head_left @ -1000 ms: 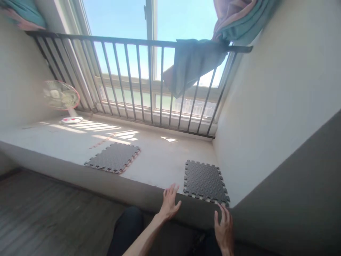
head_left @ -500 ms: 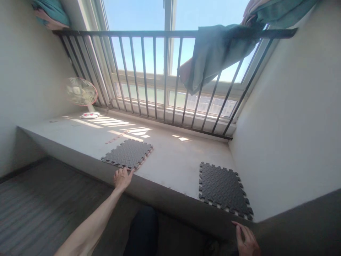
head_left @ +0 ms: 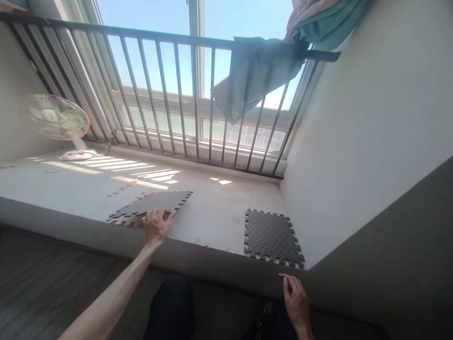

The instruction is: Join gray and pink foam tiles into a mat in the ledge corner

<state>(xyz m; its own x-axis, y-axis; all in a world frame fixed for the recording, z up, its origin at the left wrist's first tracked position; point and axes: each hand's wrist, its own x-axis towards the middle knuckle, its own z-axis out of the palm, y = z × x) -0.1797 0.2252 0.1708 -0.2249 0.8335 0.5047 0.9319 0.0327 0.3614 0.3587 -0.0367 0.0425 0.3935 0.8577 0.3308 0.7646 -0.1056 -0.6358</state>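
My left hand (head_left: 156, 225) grips the near edge of a dark grey foam puzzle mat (head_left: 155, 204) on the pale window ledge (head_left: 219, 212), and that edge is lifted off the surface. A second grey foam mat (head_left: 272, 236) lies flat at the ledge's right end, close to the wall. My right hand (head_left: 296, 302) hangs below the ledge's front edge, fingers slightly curled and holding nothing, just under the second mat.
A metal railing (head_left: 177, 94) runs along the window, with a teal cloth (head_left: 255, 75) draped over its right part. A small fan (head_left: 58, 118) stands at the ledge's left end. A white wall (head_left: 371, 141) closes the right side. Dark wooden floor (head_left: 53, 288) lies below.
My left hand moved left from beside the right mat to the left mat, took hold of its near edge and lifted it. My right hand stayed below the ledge.
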